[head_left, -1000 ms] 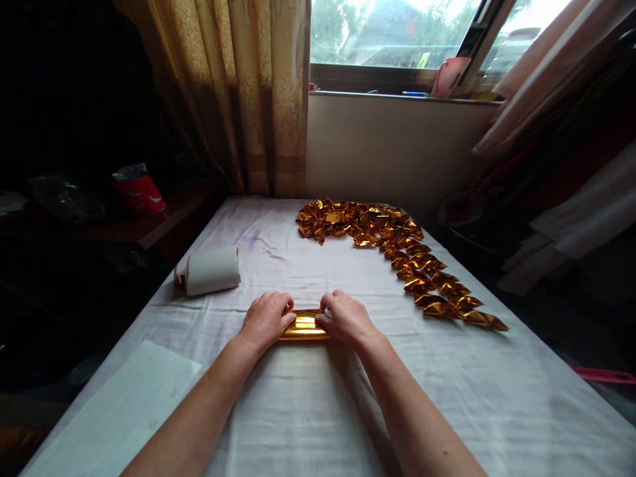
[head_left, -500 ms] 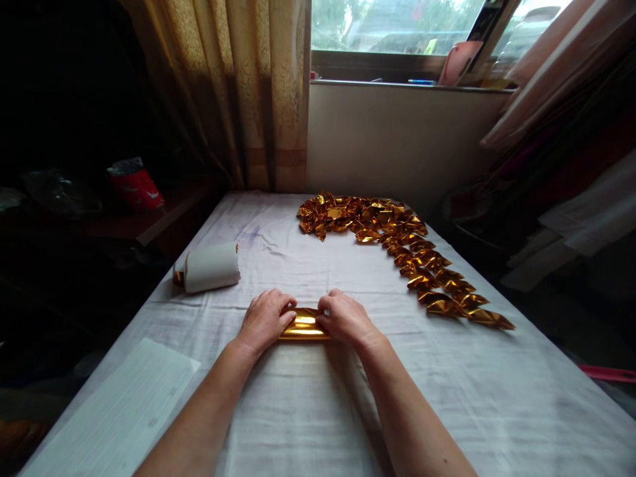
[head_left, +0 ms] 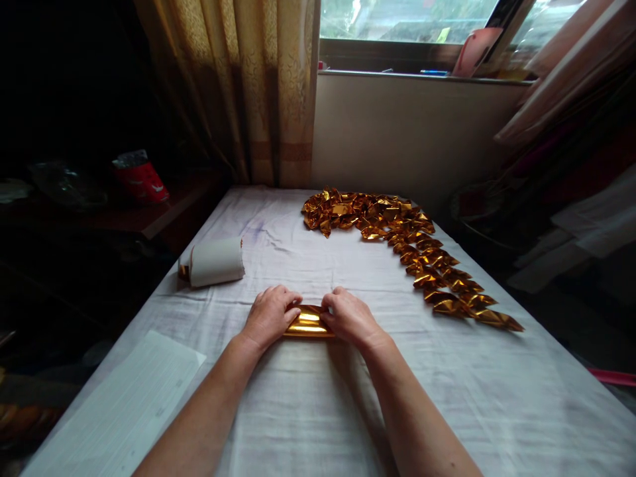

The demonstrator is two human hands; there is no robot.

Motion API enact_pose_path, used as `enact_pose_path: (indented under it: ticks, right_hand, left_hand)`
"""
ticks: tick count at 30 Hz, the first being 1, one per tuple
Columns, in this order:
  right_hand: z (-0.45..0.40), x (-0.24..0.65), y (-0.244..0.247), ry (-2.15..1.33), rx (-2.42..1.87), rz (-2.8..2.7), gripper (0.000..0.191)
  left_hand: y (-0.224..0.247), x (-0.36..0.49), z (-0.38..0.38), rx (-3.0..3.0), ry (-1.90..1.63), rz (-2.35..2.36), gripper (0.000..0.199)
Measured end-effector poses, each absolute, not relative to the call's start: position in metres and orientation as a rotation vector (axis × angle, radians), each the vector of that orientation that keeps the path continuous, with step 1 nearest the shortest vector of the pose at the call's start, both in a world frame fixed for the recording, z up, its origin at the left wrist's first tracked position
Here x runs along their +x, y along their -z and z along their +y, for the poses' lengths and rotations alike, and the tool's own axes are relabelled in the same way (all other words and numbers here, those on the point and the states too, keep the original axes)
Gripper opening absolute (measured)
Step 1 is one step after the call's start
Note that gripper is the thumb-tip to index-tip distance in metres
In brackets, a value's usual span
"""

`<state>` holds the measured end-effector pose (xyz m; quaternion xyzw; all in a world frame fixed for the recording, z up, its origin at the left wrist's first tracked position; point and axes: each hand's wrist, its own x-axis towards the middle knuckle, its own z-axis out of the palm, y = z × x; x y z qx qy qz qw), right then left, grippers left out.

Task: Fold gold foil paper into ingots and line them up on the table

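Observation:
A sheet of shiny gold foil paper (head_left: 309,320), rolled or folded into a narrow strip, lies crosswise on the white cloth. My left hand (head_left: 271,314) grips its left end, thumb on top and fingers curled at the far edge. At the right end my right hand (head_left: 348,315) pinches the strip in the same way. Both ends are partly hidden under my fingers. Folded gold foil pieces (head_left: 417,255) lie in a long curved double row and a heap beyond my right hand.
The table is covered with a white cloth (head_left: 298,411). A white paper roll (head_left: 217,262) with gold inside lies at the left. Nearer sits a lined paper sheet (head_left: 119,407). A red packet (head_left: 142,182) stands on a dark side table. A curtain (head_left: 278,93) hangs behind.
My hands keep their hold on the gold foil strip with almost no movement. The whole view has shifted slightly, so things appear a little further right and higher.

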<state>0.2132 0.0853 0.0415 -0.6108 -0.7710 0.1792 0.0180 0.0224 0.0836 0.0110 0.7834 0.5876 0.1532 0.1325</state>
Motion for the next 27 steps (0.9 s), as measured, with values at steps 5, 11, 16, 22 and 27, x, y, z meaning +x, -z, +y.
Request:
enact_pose_path:
  ticks: [5,11,16,22,27]
  right_hand:
    - [0.083,0.211,-0.043,-0.577,-1.897,-2.362,0.023]
    - [0.086,0.208,-0.04,-0.576,-1.886,-2.397,0.015]
    - [0.087,0.207,-0.037,-0.566,-1.875,-2.436,0.018]
    - [0.086,0.208,-0.041,-0.533,-1.783,-2.495,0.017]
    - [0.086,0.211,-0.051,-0.58,-1.769,-2.44,0.016]
  left_hand:
    - [-0.013,0.023,0.083,2.28,-0.44,1.665,0.015]
    - [-0.017,0.025,0.082,2.273,-0.395,1.671,0.015]
    - [-0.017,0.026,0.081,2.293,-0.353,1.682,0.024]
    - [-0.014,0.021,0.083,2.286,-0.425,1.62,0.017]
    - [-0.021,0.018,0.085,2.213,-0.463,1.57,0.015]
